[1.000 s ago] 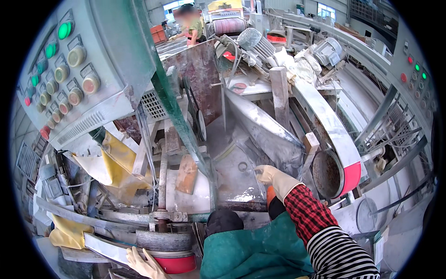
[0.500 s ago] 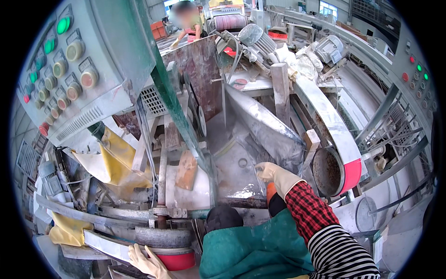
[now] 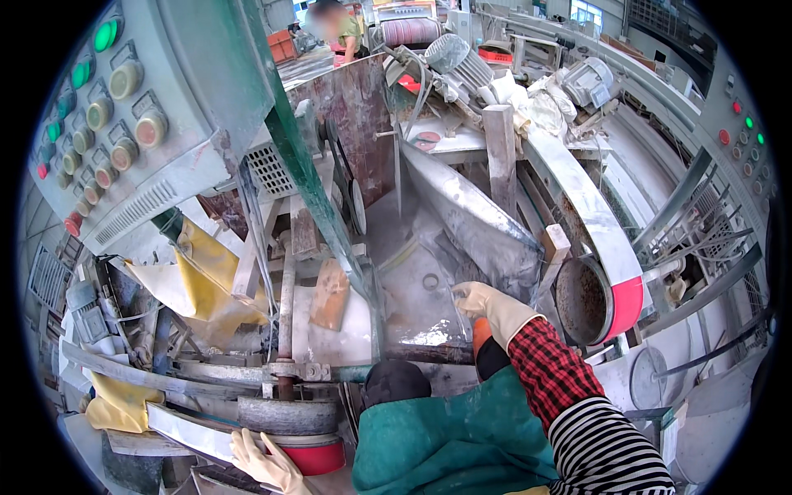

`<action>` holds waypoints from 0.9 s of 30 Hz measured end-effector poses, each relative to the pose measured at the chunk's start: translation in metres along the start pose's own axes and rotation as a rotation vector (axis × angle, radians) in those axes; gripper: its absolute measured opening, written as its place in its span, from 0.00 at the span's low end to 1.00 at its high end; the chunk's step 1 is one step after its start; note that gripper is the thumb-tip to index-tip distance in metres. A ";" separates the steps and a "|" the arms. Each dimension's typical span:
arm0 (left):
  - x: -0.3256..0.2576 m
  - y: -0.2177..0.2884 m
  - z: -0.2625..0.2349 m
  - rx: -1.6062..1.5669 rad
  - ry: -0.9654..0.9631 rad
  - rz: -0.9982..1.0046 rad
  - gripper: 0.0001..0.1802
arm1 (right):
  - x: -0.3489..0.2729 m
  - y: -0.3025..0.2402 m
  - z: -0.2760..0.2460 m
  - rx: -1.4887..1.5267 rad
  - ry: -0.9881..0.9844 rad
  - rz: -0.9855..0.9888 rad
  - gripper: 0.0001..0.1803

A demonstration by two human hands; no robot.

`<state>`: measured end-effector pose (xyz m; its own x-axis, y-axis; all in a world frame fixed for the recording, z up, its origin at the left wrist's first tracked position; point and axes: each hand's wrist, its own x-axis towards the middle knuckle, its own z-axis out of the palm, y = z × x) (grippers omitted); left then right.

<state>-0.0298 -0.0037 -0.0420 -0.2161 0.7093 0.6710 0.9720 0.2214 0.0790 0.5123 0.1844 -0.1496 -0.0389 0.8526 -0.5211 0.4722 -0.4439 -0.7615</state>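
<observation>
My left hand [image 3: 266, 464], in a cream rubber glove, lies with fingers spread on the end of a white strip [image 3: 194, 431], beside the red band [image 3: 318, 458] that curves round a wheel [image 3: 289, 417]. My right hand [image 3: 495, 312], gloved alike, is held out over the wet, pale floor area [image 3: 412, 309] in front of me. Its fingers are curled together. A thin line shows by the fingertips, but I cannot make out what they hold, if anything. A grey, dust-covered sheet [image 3: 474, 210] slopes down just beyond this hand.
A control panel [image 3: 124, 124] overhangs the left, beside a green post [image 3: 309, 194]. At right, a second white strip [image 3: 590, 206] runs to a red-banded wheel [image 3: 584, 301]. A wooden post [image 3: 499, 157] and motors [image 3: 586, 84] stand farther back. Another person [image 3: 338, 33] is at the back left.
The view has shifted slightly. The other person's outstretched arm has drawn back. My left hand stays on the strip and my right hand keeps nearly the same place and curl.
</observation>
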 end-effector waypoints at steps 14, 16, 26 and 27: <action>-0.007 0.011 -0.001 -0.007 0.036 0.061 0.21 | -0.013 -0.012 -0.001 0.160 0.002 -0.006 0.27; -0.008 0.013 -0.001 0.007 0.029 0.063 0.21 | -0.016 -0.014 -0.003 0.169 -0.006 -0.001 0.27; -0.014 0.011 0.002 -0.002 0.048 0.112 0.22 | -0.011 -0.006 -0.006 0.257 -0.044 -0.026 0.28; -0.013 0.012 0.002 0.002 0.038 0.116 0.23 | -0.011 -0.005 -0.007 0.266 -0.046 -0.025 0.28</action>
<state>-0.0154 -0.0093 -0.0510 -0.0983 0.7043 0.7030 0.9900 0.1407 -0.0026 0.5160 0.1791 -0.1375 -0.0909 0.8535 -0.5132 0.2231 -0.4848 -0.8457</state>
